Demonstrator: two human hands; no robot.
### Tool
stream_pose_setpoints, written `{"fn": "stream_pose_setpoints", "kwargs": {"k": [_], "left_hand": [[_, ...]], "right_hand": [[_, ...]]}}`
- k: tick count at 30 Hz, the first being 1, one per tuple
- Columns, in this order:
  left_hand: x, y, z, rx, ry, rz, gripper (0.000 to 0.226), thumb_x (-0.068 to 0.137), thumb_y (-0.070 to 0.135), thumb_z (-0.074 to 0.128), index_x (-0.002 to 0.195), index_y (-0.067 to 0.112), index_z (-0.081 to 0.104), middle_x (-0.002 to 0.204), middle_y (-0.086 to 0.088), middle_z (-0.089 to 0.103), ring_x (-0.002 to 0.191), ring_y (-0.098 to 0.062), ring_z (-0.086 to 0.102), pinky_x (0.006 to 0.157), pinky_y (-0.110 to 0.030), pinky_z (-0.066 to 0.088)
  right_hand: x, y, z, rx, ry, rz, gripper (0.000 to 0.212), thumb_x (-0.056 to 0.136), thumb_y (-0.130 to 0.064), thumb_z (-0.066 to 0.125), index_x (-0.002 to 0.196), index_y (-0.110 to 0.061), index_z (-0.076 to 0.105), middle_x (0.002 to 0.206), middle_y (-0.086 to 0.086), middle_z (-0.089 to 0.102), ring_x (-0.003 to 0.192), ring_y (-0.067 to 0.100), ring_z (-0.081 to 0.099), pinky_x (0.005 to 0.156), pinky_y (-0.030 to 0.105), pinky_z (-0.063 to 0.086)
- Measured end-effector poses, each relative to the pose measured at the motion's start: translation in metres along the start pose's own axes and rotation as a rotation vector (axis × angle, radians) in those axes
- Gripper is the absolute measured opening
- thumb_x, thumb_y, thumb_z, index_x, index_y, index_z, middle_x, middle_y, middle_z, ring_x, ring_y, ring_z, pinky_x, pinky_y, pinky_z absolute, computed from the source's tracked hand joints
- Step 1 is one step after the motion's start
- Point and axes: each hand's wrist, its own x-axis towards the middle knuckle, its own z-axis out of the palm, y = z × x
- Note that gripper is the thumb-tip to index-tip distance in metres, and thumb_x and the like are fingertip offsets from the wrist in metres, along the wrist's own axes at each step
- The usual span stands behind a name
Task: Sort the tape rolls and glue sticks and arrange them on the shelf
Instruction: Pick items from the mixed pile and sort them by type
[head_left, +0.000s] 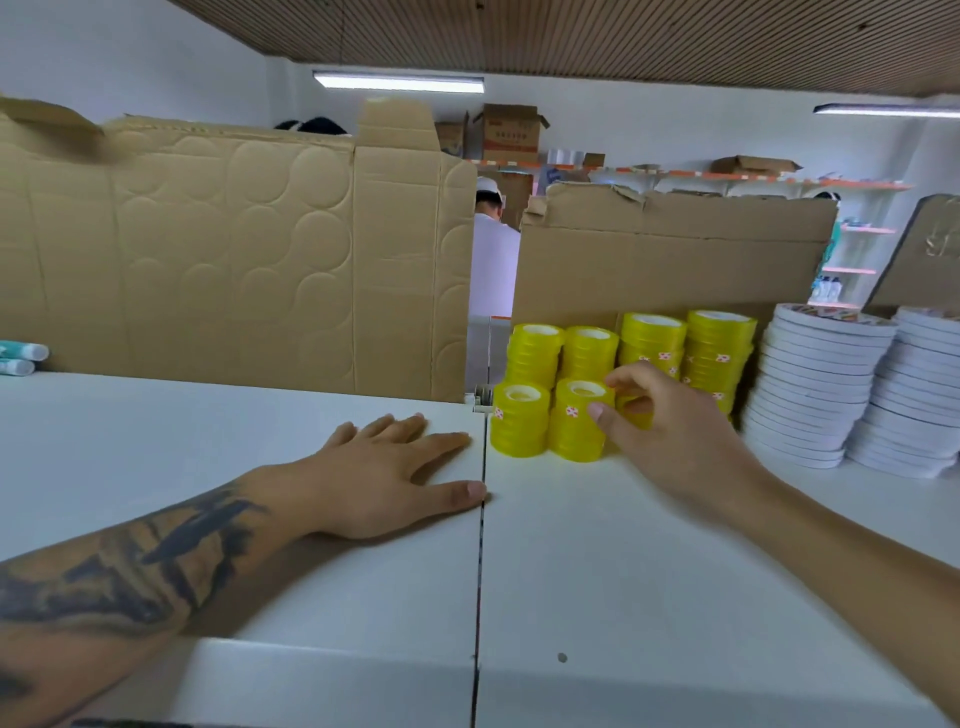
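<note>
Right hand (670, 441): I have it at the near yellow tape stack (579, 421), thumb on the stack's near-right side, fingers curled over its far side, pinching the top rolls.
Left hand (384, 478): I rest it flat on the shelf top (311, 597), fingers spread and straight, holding nothing, left of the seam.
Key relation: the stack stands just left of my right palm, its axis upright; the right hand is on it, the left well apart.
Neighbours: another yellow stack (519, 421) touches it on the left; taller yellow stacks (685, 348) stand behind it.
White tape rolls (821, 384): two piles, far right.
Glue sticks (21, 358): what look like some lie at the far left edge.
Judgement: I am seating or squaring this stack in its row; a sideways nudge could topple the neighbour.
</note>
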Motion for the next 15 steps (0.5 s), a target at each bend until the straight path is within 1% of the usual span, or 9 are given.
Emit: {"fn": "stream_pose_setpoints", "kwargs": {"k": [2, 4, 6, 9, 11, 13, 15], "left_hand": [[-0.002, -0.003, -0.004, 0.007, -0.008, 0.006, 0.091, 0.072, 0.096, 0.016, 0.154, 0.06, 0.009, 0.171, 0.009, 0.003, 0.158, -0.018, -0.003, 0.125, -0.051, -0.001], [-0.007, -0.008, -0.01, 0.016, -0.004, 0.009, 0.087, 0.075, 0.095, 0.018, 0.155, 0.06, 0.01, 0.171, 0.012, 0.002, 0.158, -0.015, -0.004, 0.125, -0.052, -0.005], [-0.016, -0.017, -0.019, -0.004, 0.014, 0.001, 0.083, 0.078, 0.093, 0.019, 0.154, 0.06, 0.012, 0.171, 0.014, 0.001, 0.157, -0.012, -0.005, 0.125, -0.051, -0.007], [-0.036, -0.044, -0.031, -0.009, 0.075, -0.028, 0.085, 0.076, 0.092, 0.016, 0.154, 0.06, 0.014, 0.17, 0.015, 0.003, 0.157, -0.009, -0.003, 0.126, -0.048, -0.007], [-0.05, -0.069, -0.037, -0.028, 0.127, -0.077, 0.087, 0.075, 0.091, 0.016, 0.155, 0.057, 0.017, 0.169, 0.015, 0.01, 0.156, -0.008, 0.003, 0.126, -0.048, -0.003], [-0.065, -0.103, -0.04, -0.058, 0.179, -0.146, 0.084, 0.079, 0.091, 0.02, 0.155, 0.054, 0.022, 0.168, 0.016, 0.017, 0.156, -0.01, 0.01, 0.126, -0.048, 0.004], [-0.081, -0.14, -0.04, -0.058, 0.204, -0.223, 0.085, 0.079, 0.093, 0.023, 0.154, 0.052, 0.027, 0.166, 0.017, 0.022, 0.154, -0.012, 0.019, 0.125, -0.049, 0.011]], "right_hand": [[-0.003, -0.006, -0.004, -0.053, -0.022, -0.029, 0.036, 0.092, -0.047, 0.067, 0.124, -0.031, 0.061, 0.117, -0.014, 0.065, 0.11, 0.011, 0.06, 0.088, 0.027, 0.042], [-0.003, -0.016, -0.008, -0.166, -0.033, -0.132, 0.039, 0.094, -0.046, 0.064, 0.129, -0.028, 0.06, 0.126, -0.009, 0.062, 0.117, 0.012, 0.054, 0.091, 0.024, 0.035], [0.001, -0.036, -0.007, -0.273, -0.03, -0.265, 0.039, 0.098, -0.049, 0.057, 0.128, -0.025, 0.062, 0.131, -0.005, 0.061, 0.122, 0.014, 0.049, 0.096, 0.025, 0.036], [0.012, -0.078, 0.006, -0.282, -0.05, -0.35, 0.047, 0.097, -0.055, 0.05, 0.133, -0.026, 0.06, 0.136, -0.005, 0.061, 0.128, 0.017, 0.05, 0.104, 0.032, 0.04], [0.017, -0.106, 0.024, -0.27, -0.106, -0.377, 0.05, 0.099, -0.059, 0.047, 0.14, -0.031, 0.055, 0.144, -0.009, 0.056, 0.134, 0.014, 0.046, 0.108, 0.03, 0.037], [0.021, -0.135, 0.05, -0.249, -0.193, -0.406, 0.055, 0.099, -0.063, 0.043, 0.147, -0.036, 0.048, 0.152, -0.013, 0.047, 0.142, 0.008, 0.038, 0.115, 0.029, 0.033], [0.023, -0.162, 0.079, -0.242, -0.279, -0.442, 0.06, 0.098, -0.066, 0.037, 0.151, -0.038, 0.043, 0.157, -0.013, 0.042, 0.145, 0.007, 0.034, 0.119, 0.03, 0.029]]}}
